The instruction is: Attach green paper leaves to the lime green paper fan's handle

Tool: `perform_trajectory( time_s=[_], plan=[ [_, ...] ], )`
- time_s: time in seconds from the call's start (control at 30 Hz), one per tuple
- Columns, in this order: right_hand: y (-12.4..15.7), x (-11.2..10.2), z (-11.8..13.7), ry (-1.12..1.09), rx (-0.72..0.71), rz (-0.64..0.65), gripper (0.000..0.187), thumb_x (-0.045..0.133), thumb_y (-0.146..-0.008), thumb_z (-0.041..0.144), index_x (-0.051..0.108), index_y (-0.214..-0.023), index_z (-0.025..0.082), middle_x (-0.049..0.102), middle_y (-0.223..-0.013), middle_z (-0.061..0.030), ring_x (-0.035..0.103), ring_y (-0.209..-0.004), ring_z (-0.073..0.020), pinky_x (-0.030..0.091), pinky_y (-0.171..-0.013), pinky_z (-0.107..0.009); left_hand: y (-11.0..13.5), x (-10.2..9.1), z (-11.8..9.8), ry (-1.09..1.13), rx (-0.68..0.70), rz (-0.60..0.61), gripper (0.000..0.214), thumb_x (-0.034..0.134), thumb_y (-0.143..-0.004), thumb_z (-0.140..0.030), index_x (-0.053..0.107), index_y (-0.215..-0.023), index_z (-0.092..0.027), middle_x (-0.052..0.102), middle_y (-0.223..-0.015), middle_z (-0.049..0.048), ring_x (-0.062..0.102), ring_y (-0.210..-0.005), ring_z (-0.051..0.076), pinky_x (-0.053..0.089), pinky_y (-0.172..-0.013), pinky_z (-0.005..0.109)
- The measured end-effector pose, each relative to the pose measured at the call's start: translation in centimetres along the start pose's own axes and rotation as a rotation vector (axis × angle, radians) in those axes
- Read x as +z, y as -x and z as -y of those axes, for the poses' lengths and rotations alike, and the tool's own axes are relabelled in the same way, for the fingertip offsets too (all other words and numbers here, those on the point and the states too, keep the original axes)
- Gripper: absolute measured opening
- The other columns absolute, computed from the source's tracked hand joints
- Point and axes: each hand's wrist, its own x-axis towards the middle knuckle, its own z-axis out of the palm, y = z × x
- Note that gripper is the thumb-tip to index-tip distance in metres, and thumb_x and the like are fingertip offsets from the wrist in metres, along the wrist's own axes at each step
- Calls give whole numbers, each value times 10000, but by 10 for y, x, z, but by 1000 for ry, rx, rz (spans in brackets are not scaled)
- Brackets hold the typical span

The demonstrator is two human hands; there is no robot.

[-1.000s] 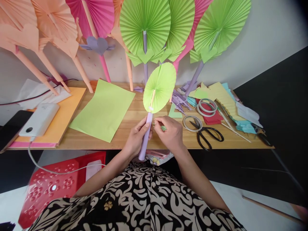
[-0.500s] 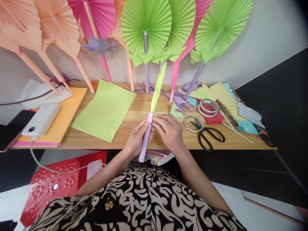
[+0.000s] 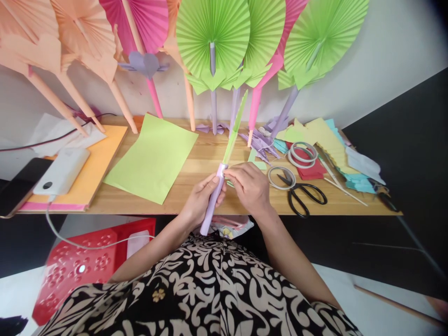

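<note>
My left hand [image 3: 203, 198] is wrapped around a rolled lilac paper tube [image 3: 211, 208], which slants up and away from me over the table's front edge. Out of the tube's upper end stands a narrow yellow-green paper piece [image 3: 235, 130], seen edge-on. My right hand [image 3: 249, 184] has its fingers pinched together at the tube's top, beside a small white patch. What lies between those fingertips is too small to make out. A green paper sheet [image 3: 154, 158] lies flat to the left of my hands.
Scissors [image 3: 308, 193] and tape rolls [image 3: 303, 155] lie to the right, near paper scraps [image 3: 325, 140]. Finished green pleated fans [image 3: 213, 28] lean on the wall behind. A white power bank [image 3: 63, 172] and phone [image 3: 21, 184] rest at left. A red stool [image 3: 84, 266] stands below.
The tube and the yellow-green piece have tilted a little to the right at the top. My right hand has shifted slightly right, its fingers still at the tube's upper end.
</note>
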Motion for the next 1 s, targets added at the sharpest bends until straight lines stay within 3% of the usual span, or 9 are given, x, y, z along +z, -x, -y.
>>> perform_trajectory(
  time_s=[0.27, 0.6, 0.73, 0.87, 1.0],
  plan=[
    [1, -1, -2, -4, 14, 42, 147, 609, -990, 265, 753, -1021, 267, 770, -927, -44, 684, -876, -204, 529, -774, -347, 0, 0, 0, 16, -10, -29, 317, 589, -968, -473, 592, -930, -159, 557, -695, -18, 435, -500, 66, 311, -486, 216],
    [5, 2, -2, -23, 48, 13, 190, 546, -1017, 211, 734, -1026, 239, 769, -895, -41, 678, -849, -191, 510, -753, -325, -1, 4, 1, 30, -7, -47, 322, 630, -942, -466, 606, -889, -150, 559, -719, -20, 451, -494, 52, 317, -464, 203],
    [8, 2, 0, -45, 79, 33, 190, 542, -1018, 213, 727, -1046, 247, 779, -917, -41, 686, -862, -193, 510, -773, -331, -2, 4, 3, 41, 9, -90, 282, 652, -937, -441, 643, -990, -165, 588, -786, -11, 468, -525, 55, 345, -476, 202],
    [10, 3, 3, -35, 73, 15, 121, 608, -991, 243, 717, -1044, 238, 784, -929, -44, 693, -853, -197, 517, -770, -332, -2, 4, 6, 41, 13, -99, 329, 650, -949, -417, 662, -1164, -170, 548, -681, -32, 468, -539, 69, 354, -505, 199],
    [10, 5, 4, -46, 92, -18, 104, 609, -989, 224, 712, -1000, 233, 776, -891, -33, 698, -829, -181, 523, -759, -314, -2, 6, 6, 57, 13, -114, 369, 679, -929, -407, 678, -1208, -164, 563, -722, -24, 480, -545, 62, 362, -506, 195]
  ],
)
